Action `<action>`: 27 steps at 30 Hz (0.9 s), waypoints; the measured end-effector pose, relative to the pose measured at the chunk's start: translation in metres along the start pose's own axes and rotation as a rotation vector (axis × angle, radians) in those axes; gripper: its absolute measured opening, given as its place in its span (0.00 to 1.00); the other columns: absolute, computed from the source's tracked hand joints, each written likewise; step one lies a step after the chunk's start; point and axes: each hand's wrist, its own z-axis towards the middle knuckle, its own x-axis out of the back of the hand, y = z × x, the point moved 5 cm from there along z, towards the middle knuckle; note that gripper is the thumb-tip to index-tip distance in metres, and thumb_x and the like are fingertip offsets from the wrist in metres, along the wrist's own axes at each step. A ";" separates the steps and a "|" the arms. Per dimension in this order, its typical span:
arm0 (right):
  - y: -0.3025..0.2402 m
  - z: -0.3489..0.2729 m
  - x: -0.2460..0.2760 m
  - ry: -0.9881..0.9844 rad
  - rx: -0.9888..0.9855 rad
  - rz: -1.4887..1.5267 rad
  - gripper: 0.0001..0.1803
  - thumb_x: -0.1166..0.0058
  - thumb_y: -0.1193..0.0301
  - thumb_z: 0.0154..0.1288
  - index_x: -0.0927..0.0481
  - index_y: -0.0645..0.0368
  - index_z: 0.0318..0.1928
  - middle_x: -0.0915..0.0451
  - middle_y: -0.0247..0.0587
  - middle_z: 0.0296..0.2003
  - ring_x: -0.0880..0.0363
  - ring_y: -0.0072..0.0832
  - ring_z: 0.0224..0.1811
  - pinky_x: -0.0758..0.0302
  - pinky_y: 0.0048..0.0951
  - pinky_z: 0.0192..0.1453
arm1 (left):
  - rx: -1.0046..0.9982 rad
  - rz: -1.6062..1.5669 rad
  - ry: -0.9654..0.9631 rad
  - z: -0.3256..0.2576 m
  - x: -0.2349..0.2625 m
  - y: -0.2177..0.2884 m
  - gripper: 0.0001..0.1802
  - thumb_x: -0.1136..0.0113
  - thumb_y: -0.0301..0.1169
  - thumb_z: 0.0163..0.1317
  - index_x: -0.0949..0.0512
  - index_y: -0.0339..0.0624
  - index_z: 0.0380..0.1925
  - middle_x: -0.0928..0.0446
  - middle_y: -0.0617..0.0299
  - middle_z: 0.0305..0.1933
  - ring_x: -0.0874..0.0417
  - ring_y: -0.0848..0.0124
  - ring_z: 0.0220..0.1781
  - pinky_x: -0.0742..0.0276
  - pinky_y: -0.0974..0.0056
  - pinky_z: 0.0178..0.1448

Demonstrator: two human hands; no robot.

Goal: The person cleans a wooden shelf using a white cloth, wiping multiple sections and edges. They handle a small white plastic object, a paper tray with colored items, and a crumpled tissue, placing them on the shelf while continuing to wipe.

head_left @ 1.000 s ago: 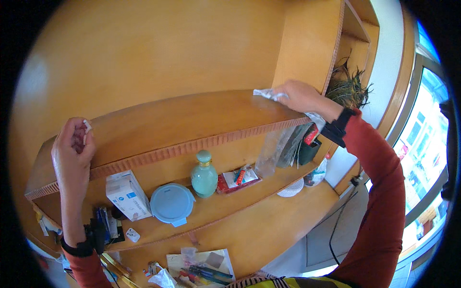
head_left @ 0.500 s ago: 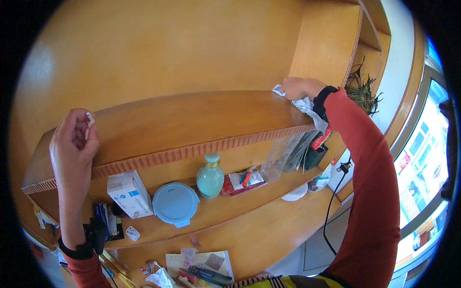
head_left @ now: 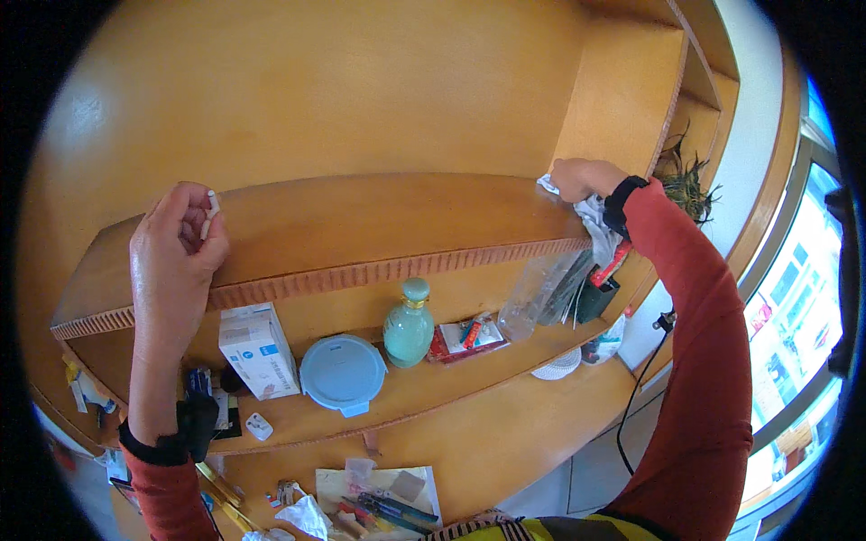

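My right hand is closed on a white cloth at the right end of the upper wooden shelf. Part of the cloth pokes out past the fingertips onto the board, and the rest droops over the front edge. On the left, my left hand is raised in front of the same shelf, fingers curled. Between its thumb and fingers are small white stick-like pieces; their exact kind cannot be made out.
On the lower shelf are a white box, a round blue lidded container, a pale green bottle and clear plastic wrapping. Tools lie on the desk below. A black cord hangs at the right, near a plant.
My right hand has slid slightly right along the shelf with the cloth. My left hand, still holding the white pieces, has shifted right in view; the view itself has moved a little.
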 end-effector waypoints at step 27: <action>-0.192 -0.120 0.109 0.833 0.552 0.902 0.17 0.56 0.64 0.66 0.25 0.56 0.51 0.21 0.54 0.41 0.22 0.47 0.43 0.26 0.41 0.46 | 0.039 0.055 0.002 0.000 0.001 0.003 0.06 0.43 0.23 0.57 0.27 0.35 0.34 0.30 0.61 0.25 0.31 0.75 0.25 0.31 0.68 0.31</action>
